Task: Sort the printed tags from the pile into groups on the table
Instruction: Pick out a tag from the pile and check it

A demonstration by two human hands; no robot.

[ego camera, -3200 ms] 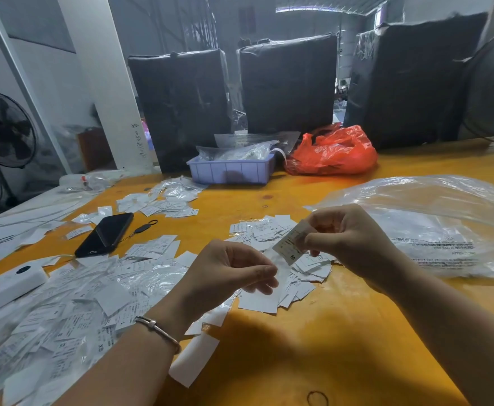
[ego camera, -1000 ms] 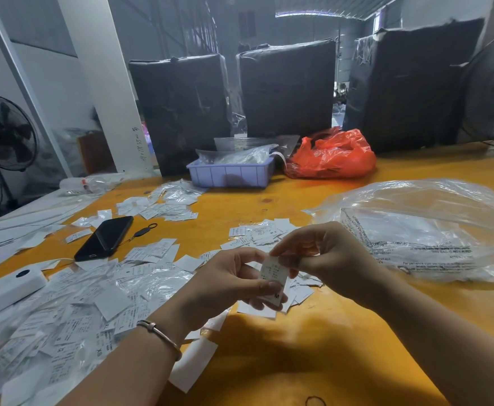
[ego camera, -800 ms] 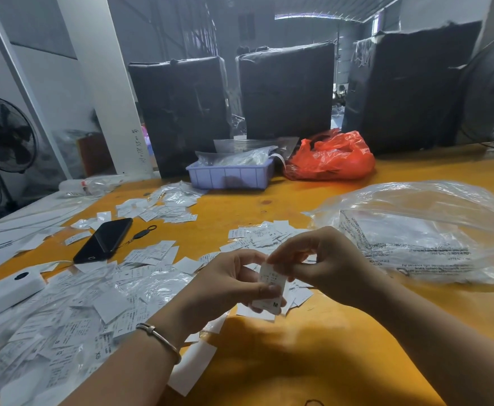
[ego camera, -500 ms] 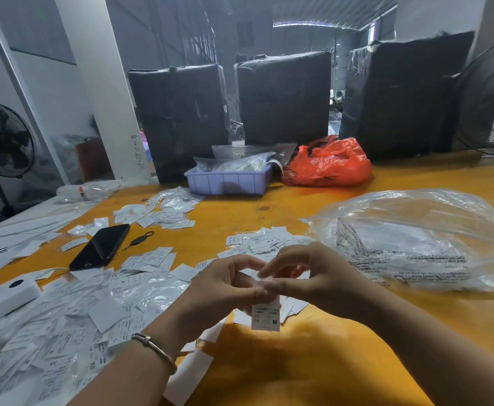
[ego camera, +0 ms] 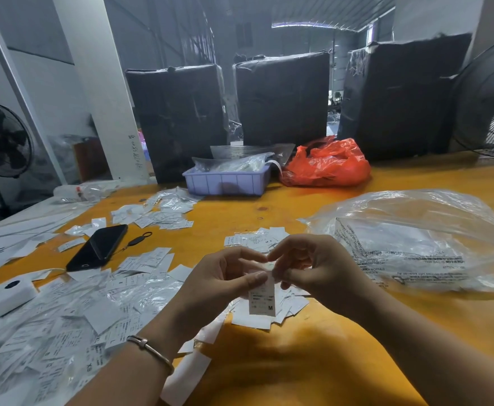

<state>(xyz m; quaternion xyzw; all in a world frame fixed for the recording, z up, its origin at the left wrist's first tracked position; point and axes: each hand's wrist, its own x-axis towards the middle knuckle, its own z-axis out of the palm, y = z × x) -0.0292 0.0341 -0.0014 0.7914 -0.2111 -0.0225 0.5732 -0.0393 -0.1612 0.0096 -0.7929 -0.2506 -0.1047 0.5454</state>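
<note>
Your left hand (ego camera: 219, 276) and right hand (ego camera: 310, 268) pinch the top of one M-size tag (ego camera: 261, 300), fingers curled, above the small sorted group (ego camera: 272, 312) on the orange table (ego camera: 313, 361), the unsorted pile (ego camera: 73, 312) lying left; a loose release could drop it into the wrong group.

white pillar (ego camera: 99, 92), standing fan (ego camera: 1, 142), dim warehouse

The hands (ego camera: 272, 276) cover the held tag's (ego camera: 262, 300) top; its small print blurs. The right fan (ego camera: 491, 101) is cut off.
</note>
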